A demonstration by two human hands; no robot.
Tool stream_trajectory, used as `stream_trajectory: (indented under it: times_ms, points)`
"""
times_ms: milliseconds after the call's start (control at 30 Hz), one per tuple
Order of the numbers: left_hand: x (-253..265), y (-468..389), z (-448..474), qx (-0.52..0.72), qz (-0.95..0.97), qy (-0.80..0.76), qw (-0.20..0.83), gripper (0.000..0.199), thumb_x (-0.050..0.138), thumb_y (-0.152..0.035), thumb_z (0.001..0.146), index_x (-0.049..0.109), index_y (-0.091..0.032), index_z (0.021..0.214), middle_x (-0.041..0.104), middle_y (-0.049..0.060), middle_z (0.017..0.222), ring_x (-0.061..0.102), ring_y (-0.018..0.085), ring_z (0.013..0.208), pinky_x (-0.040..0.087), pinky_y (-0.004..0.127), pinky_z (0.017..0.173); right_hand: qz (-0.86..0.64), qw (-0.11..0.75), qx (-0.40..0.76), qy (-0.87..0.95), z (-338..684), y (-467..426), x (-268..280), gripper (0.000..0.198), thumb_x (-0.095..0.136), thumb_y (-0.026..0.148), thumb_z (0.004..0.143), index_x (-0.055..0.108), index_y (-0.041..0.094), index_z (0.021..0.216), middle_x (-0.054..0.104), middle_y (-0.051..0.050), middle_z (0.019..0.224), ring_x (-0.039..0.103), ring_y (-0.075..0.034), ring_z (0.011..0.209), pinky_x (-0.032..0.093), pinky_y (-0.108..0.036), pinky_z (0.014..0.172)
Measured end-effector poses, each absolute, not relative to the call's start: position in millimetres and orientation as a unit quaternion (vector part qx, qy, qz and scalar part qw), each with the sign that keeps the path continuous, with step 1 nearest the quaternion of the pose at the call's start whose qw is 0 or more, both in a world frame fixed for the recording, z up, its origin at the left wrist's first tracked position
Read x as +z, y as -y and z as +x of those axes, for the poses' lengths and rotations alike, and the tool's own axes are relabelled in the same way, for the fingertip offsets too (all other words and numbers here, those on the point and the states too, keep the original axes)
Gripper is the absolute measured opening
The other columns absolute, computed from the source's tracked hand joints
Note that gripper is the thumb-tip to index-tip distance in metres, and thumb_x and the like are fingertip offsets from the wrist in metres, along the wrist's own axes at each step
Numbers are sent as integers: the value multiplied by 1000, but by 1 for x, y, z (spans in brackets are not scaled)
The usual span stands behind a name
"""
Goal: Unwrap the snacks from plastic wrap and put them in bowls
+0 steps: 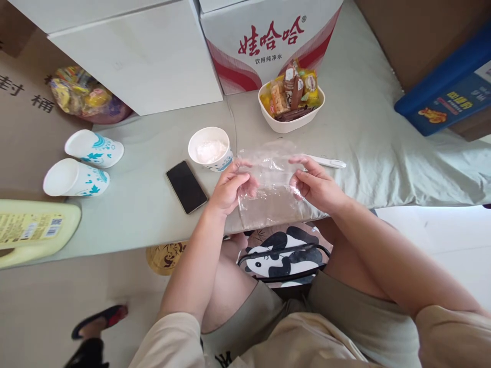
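Note:
A clear plastic bag (272,186) is stretched between my two hands above the front edge of the covered table. My left hand (232,185) grips its left side, thumb against fingers. On the opposite side my right hand (315,183) pinches the bag too. Just beyond my left hand stands a paper bowl (210,147) with white powder in it. A dark-screened phone (186,186) lies to the left of that hand. Behind my right hand rests a white plastic utensil (326,161), its near end hidden.
Two paper cups (76,177) lie tipped at the left, near a pale yellow jug (38,230). A white tub of wrapped snacks (293,124) sits before a printed carton (268,41). A blue box (448,87) is at right; another person's foot (102,321) shows below left.

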State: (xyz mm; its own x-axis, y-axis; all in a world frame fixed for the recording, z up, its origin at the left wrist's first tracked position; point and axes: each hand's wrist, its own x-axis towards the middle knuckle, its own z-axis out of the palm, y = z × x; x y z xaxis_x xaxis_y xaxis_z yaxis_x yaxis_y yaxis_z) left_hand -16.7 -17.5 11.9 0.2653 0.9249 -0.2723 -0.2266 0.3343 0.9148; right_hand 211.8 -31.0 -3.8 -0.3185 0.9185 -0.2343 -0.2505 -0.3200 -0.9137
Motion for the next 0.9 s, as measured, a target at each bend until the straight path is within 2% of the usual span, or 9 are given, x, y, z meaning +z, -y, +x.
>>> stream_trajectory:
  times_ms: [100, 233, 333, 400, 500, 600, 700, 833, 900]
  points:
    - [14, 18, -16, 433, 382, -439, 688, 15, 71, -27, 69, 61, -17, 75, 66, -2, 59, 61, 11, 48, 49, 22, 46, -396, 433, 701, 406, 211, 32, -3, 31, 70, 46, 78, 54, 27, 97, 58, 7, 57, 48, -11, 45, 37, -26, 45]
    - [12, 17, -19, 430, 364, -459, 687, 9, 67, -24, 65, 63, -16, 66, 67, 2, 62, 66, 15, 58, 52, 26, 52, -389, 431, 704, 410, 213, 32, 1, 29, 72, 46, 75, 54, 25, 82, 59, 4, 61, 47, -11, 46, 38, -28, 47]
    - [6, 14, -23, 407, 383, -449, 697, 24, 58, -35, 73, 69, -15, 65, 70, 8, 65, 66, 18, 60, 53, 30, 57, -372, 414, 723, 409, 215, 29, 0, 29, 69, 51, 75, 59, 23, 78, 61, 0, 67, 50, -12, 50, 42, -31, 51]
    - [1, 12, -25, 386, 427, -446, 685, 36, 52, -42, 79, 71, -15, 65, 71, 9, 65, 63, 18, 59, 53, 32, 59, -386, 393, 727, 409, 216, 25, -5, 40, 61, 62, 79, 62, 23, 74, 62, -3, 69, 52, -14, 53, 45, -33, 54]
    - [-4, 11, -26, 352, 556, -464, 593, 38, 52, -43, 83, 72, -17, 63, 71, 7, 66, 63, 18, 64, 51, 30, 65, -463, 368, 688, 421, 217, 22, -15, 53, 49, 73, 83, 62, 23, 70, 63, -7, 74, 58, -19, 64, 50, -36, 62]
    - [-5, 13, -25, 301, 689, -469, 464, 28, 59, -35, 82, 73, -19, 65, 73, 6, 75, 64, 17, 72, 48, 27, 69, -511, 382, 600, 483, 219, 22, -21, 40, 59, 62, 84, 69, 25, 92, 68, -8, 105, 63, -25, 100, 54, -39, 84]
    - [-2, 15, -24, 261, 752, -468, 385, 15, 65, -27, 77, 78, -20, 79, 75, 5, 85, 61, 15, 69, 46, 27, 69, -505, 407, 473, 596, 222, 24, -21, 37, 70, 46, 79, 67, 28, 112, 56, -8, 137, 50, -30, 131, 45, -47, 107]
    - [-1, 14, -24, 290, 737, -458, 404, 23, 59, -28, 82, 78, -20, 93, 75, 7, 96, 64, 17, 80, 47, 29, 77, -472, 396, 352, 705, 226, 25, -19, 9, 66, 30, 80, 70, 24, 84, 53, -11, 139, 45, -33, 138, 33, -55, 116]
    - [-3, 12, -25, 329, 695, -469, 435, 25, 55, -32, 86, 76, -19, 89, 74, 7, 92, 65, 18, 84, 48, 29, 78, -450, 365, 329, 746, 229, 26, -18, 9, 63, 24, 78, 72, 24, 76, 52, -9, 140, 44, -35, 138, 30, -58, 117]
